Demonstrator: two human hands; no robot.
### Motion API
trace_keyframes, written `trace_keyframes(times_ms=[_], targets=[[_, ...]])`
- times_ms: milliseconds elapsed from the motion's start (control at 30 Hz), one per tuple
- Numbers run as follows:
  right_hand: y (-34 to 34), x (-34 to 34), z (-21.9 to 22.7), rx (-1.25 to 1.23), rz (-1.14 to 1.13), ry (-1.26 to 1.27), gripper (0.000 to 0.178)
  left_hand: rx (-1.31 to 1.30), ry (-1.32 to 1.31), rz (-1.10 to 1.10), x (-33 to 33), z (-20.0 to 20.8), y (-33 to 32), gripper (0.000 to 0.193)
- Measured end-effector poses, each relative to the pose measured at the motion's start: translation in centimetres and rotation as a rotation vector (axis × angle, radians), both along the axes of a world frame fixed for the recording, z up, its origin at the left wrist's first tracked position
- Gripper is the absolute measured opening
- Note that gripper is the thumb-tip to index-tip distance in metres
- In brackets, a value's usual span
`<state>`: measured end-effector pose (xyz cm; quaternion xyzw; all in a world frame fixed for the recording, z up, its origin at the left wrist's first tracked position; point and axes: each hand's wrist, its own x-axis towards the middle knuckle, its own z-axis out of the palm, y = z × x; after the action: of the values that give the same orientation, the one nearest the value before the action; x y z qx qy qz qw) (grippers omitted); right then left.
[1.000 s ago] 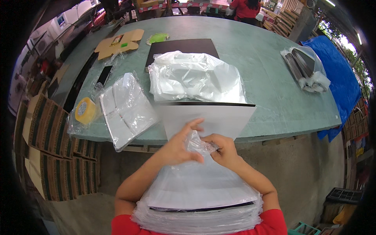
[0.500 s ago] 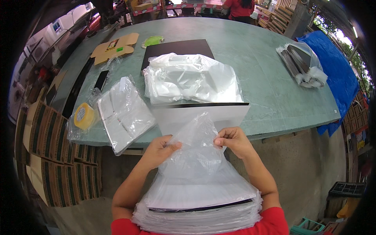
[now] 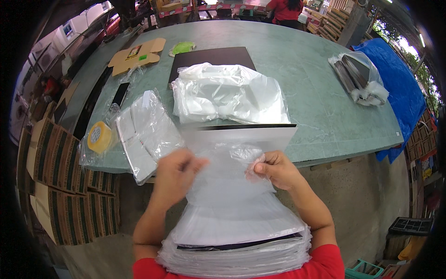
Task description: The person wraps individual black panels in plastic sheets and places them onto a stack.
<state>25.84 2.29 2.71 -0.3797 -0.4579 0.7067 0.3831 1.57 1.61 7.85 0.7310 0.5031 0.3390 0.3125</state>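
Note:
My right hand (image 3: 278, 171) pinches the crumpled edge of a clear plastic sleeve (image 3: 232, 179). To the left, my left hand (image 3: 176, 176) is raised beside the sleeve and smeared by motion, so its fingers are hard to read. A thick stack of flat sheets in clear plastic (image 3: 239, 260) rests close against me, between my forearms, and the sleeve spreads from its top. Just beyond the hands, a white board with a dark far edge (image 3: 260, 135) lies at the table's front. Behind it sits a large bundle in translucent plastic (image 3: 227, 90).
On the green table (image 3: 316, 93) are a plastic-wrapped white packet (image 3: 148, 135), a yellow tape roll (image 3: 99, 137), a black phone-like slab (image 3: 121, 94), flattened cardboard (image 3: 134, 56) and a dark panel (image 3: 213, 58). A bagged bundle (image 3: 357, 76) lies right; stacked cartons (image 3: 69, 204) stand left.
My left hand has come off the sleeve and moved left and up. The raised peak of the sleeve has dropped and flattened, while my right hand keeps its pinch.

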Motion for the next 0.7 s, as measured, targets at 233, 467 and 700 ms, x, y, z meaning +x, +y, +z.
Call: trace_keyframes(times_ms=[233, 467, 700], targets=[[-0.6, -1.4, -0.3, -0.244, -0.079, 0.48, 0.015, -0.198, -0.203, 0.038, -0.5, -4.2, 0.9, 0.011], [-0.8, -0.8, -0.6, 0.016, -0.001, 0.119, 0.02, -0.033, -0.311, 0.146, -1.0, -0.2, -0.3, 0.017], [-0.9, -0.2, 0.2, -0.065, -0.026, 0.453, 0.023, -0.133, -0.16, 0.09, -1.3, -3.7, 0.4, 0.016]])
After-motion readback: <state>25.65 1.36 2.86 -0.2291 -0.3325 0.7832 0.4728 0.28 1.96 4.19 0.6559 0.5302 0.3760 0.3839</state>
